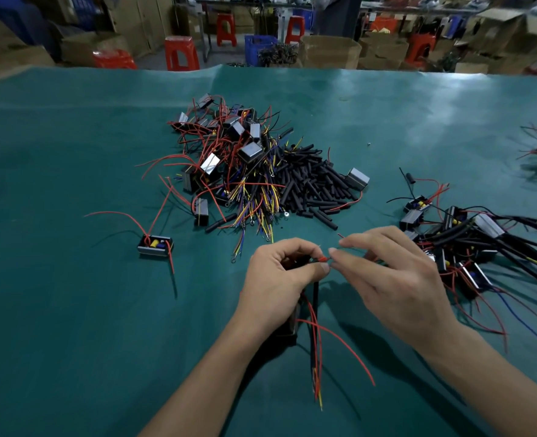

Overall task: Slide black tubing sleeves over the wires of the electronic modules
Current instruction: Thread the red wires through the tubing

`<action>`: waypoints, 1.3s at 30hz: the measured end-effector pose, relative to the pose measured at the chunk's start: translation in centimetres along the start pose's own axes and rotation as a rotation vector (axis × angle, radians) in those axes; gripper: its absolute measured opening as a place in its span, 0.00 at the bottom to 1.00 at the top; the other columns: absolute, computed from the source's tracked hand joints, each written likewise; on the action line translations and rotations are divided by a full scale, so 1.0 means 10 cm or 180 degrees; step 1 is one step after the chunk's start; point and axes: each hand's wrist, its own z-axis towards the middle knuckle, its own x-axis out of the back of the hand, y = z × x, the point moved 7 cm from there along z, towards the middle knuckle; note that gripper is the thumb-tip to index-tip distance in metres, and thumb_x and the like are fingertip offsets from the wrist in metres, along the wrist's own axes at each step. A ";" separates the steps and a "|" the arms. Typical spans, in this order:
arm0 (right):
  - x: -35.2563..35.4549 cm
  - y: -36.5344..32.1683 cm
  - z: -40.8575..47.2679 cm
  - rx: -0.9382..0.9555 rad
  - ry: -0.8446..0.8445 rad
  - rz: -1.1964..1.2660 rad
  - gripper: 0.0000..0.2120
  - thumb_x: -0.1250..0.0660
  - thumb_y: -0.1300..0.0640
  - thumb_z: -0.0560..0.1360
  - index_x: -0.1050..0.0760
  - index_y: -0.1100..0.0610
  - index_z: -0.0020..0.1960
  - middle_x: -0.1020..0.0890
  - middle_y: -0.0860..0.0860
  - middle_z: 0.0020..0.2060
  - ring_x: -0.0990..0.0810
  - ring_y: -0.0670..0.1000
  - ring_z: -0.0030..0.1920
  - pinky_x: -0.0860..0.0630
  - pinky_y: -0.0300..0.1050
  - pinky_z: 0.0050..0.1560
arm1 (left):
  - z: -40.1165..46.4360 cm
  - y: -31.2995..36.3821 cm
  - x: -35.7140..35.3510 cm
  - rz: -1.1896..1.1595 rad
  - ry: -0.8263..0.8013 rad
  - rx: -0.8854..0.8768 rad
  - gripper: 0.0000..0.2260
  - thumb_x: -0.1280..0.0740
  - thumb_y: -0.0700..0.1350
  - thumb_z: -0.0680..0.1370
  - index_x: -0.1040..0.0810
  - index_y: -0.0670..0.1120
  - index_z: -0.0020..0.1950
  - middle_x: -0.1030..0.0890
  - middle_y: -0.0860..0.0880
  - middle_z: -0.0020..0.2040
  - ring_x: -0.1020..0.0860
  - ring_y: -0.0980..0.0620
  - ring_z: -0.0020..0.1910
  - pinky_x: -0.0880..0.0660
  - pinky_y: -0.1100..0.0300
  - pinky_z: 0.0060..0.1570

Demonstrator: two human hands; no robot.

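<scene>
Your left hand grasps a black tubing sleeve above the green table, a module hanging beneath it. Your right hand pinches the red wire poking from the sleeve. Beyond lie a heap of loose sleeves and unsleeved modules; sleeved modules lie right.

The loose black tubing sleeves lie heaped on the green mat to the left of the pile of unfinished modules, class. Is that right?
Not quite. The head view shows the loose black tubing sleeves heaped on the green mat to the right of the pile of unfinished modules, not the left.
</scene>
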 end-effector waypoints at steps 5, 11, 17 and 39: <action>-0.04 0.00 0.09 -0.0066 -0.0329 0.0204 0.05 0.27 0.60 0.77 0.14 0.61 0.46 0.18 0.52 0.39 0.24 0.55 0.38 0.24 0.47 0.40 | -0.01 0.01 -0.01 0.0027 -0.0019 -0.0093 0.08 0.24 0.35 0.71 0.16 0.47 0.39 0.20 0.49 0.37 0.26 0.53 0.37 0.29 0.57 0.42; -0.31 0.30 -0.01 -0.2846 -0.1188 0.2081 0.10 0.26 0.59 0.72 0.17 0.56 0.32 0.26 0.46 0.24 0.31 0.45 0.25 0.34 0.40 0.28 | -0.03 0.02 0.00 0.0341 0.0088 -0.0263 0.03 0.25 0.43 0.69 0.16 0.51 0.40 0.18 0.42 0.41 0.22 0.52 0.38 0.26 0.53 0.44; -0.57 0.09 -0.32 -0.5325 -0.1250 0.4601 0.05 0.29 0.62 0.65 0.18 0.60 0.30 0.28 0.52 0.27 0.32 0.47 0.25 0.35 0.37 0.21 | -0.01 0.01 0.01 0.0313 0.0076 -0.0312 0.04 0.23 0.44 0.70 0.16 0.52 0.41 0.19 0.41 0.40 0.24 0.54 0.37 0.28 0.55 0.42; -0.43 0.27 -0.05 -0.3775 -0.1071 0.3450 0.10 0.29 0.67 0.74 0.18 0.62 0.34 0.20 0.54 0.28 0.25 0.49 0.29 0.27 0.39 0.28 | -0.02 0.05 0.04 0.0322 0.0184 -0.0367 0.04 0.24 0.41 0.70 0.15 0.49 0.42 0.17 0.43 0.42 0.21 0.49 0.39 0.26 0.52 0.46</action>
